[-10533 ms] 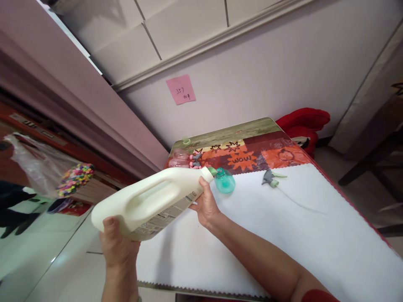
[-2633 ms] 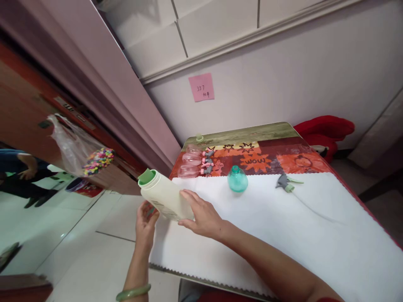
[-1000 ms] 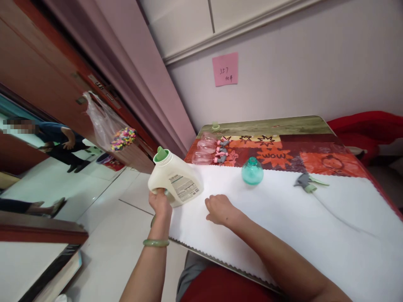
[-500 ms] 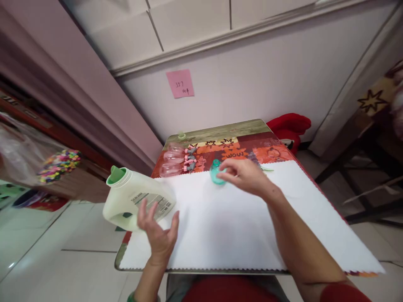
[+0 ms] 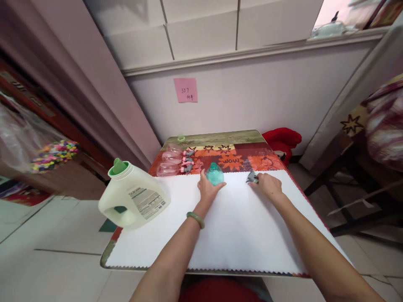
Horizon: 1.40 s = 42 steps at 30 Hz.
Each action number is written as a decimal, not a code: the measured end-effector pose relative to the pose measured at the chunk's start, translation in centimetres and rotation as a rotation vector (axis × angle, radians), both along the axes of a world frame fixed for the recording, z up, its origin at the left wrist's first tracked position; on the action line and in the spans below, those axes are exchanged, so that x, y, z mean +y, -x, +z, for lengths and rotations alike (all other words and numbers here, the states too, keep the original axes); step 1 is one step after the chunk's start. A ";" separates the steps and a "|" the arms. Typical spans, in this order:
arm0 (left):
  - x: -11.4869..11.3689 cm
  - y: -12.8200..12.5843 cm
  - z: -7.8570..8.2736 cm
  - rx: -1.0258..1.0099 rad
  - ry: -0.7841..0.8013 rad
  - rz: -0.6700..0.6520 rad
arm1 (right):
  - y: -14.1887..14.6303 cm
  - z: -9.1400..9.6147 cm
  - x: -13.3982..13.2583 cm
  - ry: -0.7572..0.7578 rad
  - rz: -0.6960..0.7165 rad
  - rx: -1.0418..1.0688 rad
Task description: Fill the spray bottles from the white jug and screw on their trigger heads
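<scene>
A small round teal bottle (image 5: 215,174) stands uncapped at the far edge of the white cloth (image 5: 226,226). My left hand (image 5: 207,191) is wrapped round its lower side. To the right, my right hand (image 5: 267,185) closes on the grey and green spray head (image 5: 252,178) lying on the cloth. A big cream jug (image 5: 134,200) with a green spout stands upright on the table's near left corner, away from both hands.
Several clear bottles with pink and grey spray heads (image 5: 176,159) lie at the far left of the table, by a small green cap (image 5: 181,138). A pink note (image 5: 185,89) hangs on the wall. A red object (image 5: 281,140) lies behind the table, and furniture (image 5: 362,167) crowds the right.
My left hand let go of the jug, now standing at the table corner, and reached the teal bottle. My right hand moved from the bottle to the spray head.
</scene>
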<state>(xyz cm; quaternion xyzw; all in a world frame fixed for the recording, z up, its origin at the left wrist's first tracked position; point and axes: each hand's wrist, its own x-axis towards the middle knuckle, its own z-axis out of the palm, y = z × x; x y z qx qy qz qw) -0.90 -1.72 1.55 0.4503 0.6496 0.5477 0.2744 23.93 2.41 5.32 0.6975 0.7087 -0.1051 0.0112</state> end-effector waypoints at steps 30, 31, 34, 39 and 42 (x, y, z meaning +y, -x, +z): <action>-11.8 4.4 -0.9 -1.242 0.002 -0.270 | 10.3 16.7 -5.2 -0.425 0.101 1.955; -11.7 4.6 -0.9 -1.263 0.005 -0.270 | 10.8 16.3 -5.2 -0.419 0.090 1.955; -11.6 4.8 -0.9 -1.312 0.013 -0.281 | 12.2 15.1 -5.1 -0.416 0.047 1.958; -11.7 5.2 -0.6 -1.358 0.043 -0.312 | 13.7 13.8 -5.5 -0.370 0.010 1.980; -11.8 5.4 -0.4 -1.370 0.060 -0.333 | 14.1 13.0 -5.7 -0.360 -0.005 1.965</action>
